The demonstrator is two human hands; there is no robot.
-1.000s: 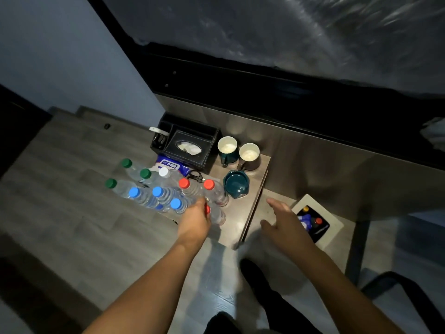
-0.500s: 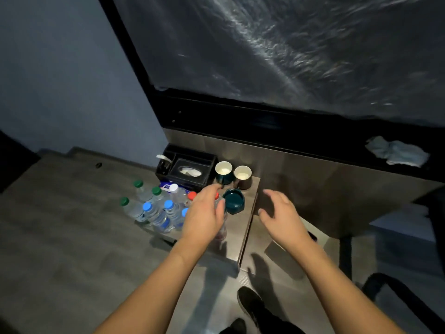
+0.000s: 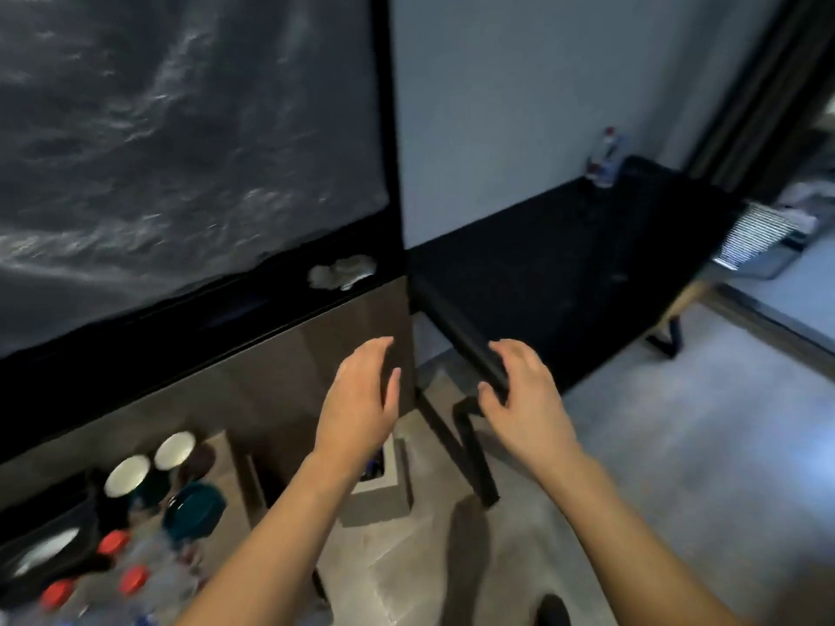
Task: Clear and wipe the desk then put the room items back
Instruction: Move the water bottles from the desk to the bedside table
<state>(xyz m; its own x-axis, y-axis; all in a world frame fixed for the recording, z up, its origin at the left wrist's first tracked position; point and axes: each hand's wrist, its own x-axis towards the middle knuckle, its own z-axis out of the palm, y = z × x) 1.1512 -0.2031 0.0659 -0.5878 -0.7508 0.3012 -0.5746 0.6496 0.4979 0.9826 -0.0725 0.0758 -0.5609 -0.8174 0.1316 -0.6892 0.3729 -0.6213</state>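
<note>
Head view, left hand: left hand [image 3: 359, 397] raised in the air before the brown panel, fingers loosely curved and slightly apart, holding nothing.
Head view, right hand: right hand [image 3: 526, 399] raised at the near edge of the desk, fingers loosely curved and apart; contact with the edge cannot be told.
Desk: black desk [image 3: 565, 268] at right, against the wall; one bottle [image 3: 603, 160] upright at its far end.
Cloth: crumpled grey cloth [image 3: 341, 271] on the black ledge under the covered screen, just left of the desk.
Low stand, lower left: two white-lined cups [image 3: 149, 463], a teal dish [image 3: 194, 510], red-capped bottles [image 3: 113, 542], blurred.
Floor: small bin [image 3: 384, 494] below the left wrist.
</note>
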